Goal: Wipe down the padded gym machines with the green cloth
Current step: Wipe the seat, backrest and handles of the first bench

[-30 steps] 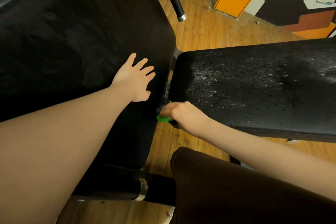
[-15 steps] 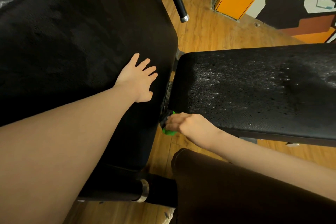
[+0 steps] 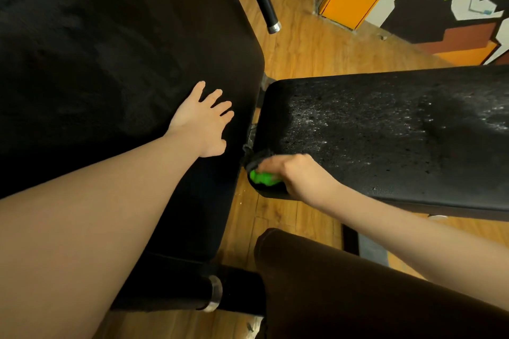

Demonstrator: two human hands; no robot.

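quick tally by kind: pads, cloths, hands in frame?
Black pads: 2, the large pad under the left hand and the wet-speckled bench pad
Green cloth: 1, gripped at the bench pad's near corner
Hands: 2, left hand flat, right hand on the cloth
Total: 5

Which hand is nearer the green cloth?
Right. The right hand grips the green cloth at the near corner of the wet pad. The left hand rests flat on the other pad, across the gap.
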